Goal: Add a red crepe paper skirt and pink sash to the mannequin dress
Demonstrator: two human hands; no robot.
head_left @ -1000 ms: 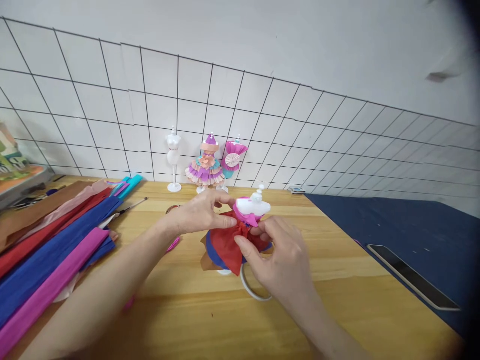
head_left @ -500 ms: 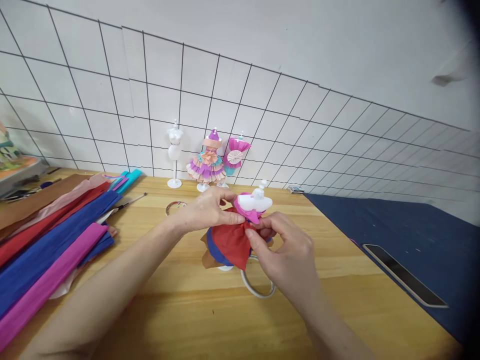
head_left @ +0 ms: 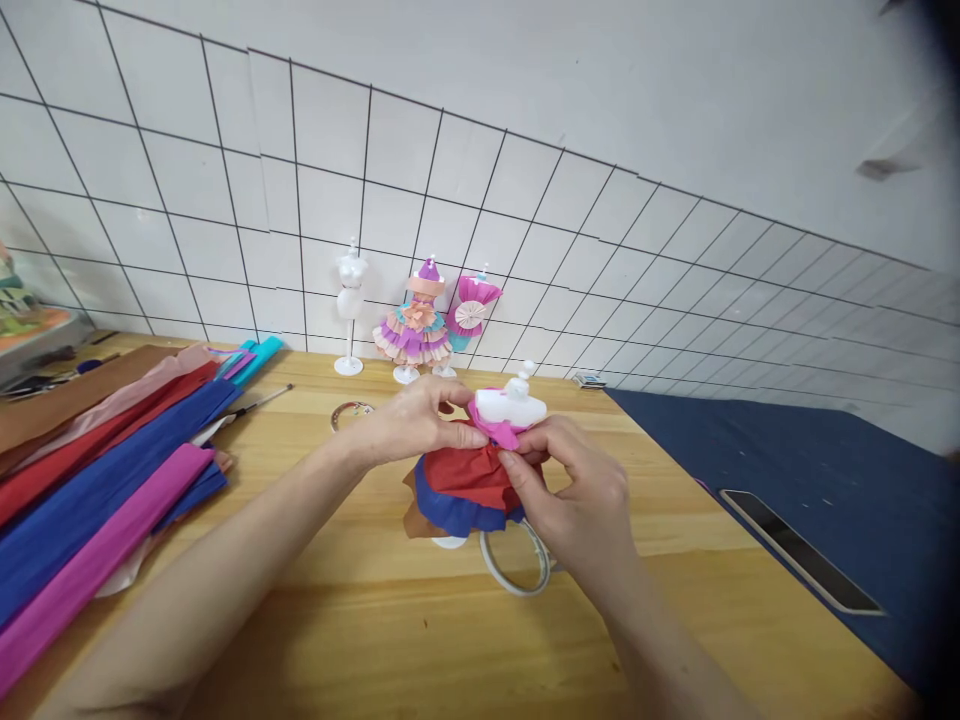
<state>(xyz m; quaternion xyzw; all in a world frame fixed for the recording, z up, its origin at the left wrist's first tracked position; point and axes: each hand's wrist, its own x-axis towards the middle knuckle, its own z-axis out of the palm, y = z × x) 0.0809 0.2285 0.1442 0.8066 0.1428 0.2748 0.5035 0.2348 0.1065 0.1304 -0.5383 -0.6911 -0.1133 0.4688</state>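
A small white mannequin (head_left: 511, 407) stands in front of me, wearing a pink bodice (head_left: 496, 430) and a layered skirt of red crepe paper (head_left: 465, 472) over blue paper (head_left: 459, 512) and brown paper. My left hand (head_left: 420, 420) is closed at the waist, its thumb pressing the top of the red paper from the left. At the right side of the waist, my right hand (head_left: 574, 480) pinches the red paper's gathered upper edge between thumb and fingers. Behind the skirt's lower right edge lies a white roll of tape (head_left: 491, 570).
Folded crepe paper strips (head_left: 105, 500) and scissors (head_left: 214, 428) lie at the left. Along the tiled wall stand a bare mannequin (head_left: 349, 300) and two dressed mannequins (head_left: 415, 325). Another tape roll (head_left: 337, 412) lies behind my left wrist. A phone (head_left: 799, 550) rests on dark blue cloth at the right.
The red paper's loose right part has spread rightward around the skirt, and more of the blue layer shows beneath it. My right hand has shifted slightly; the left has stayed put.
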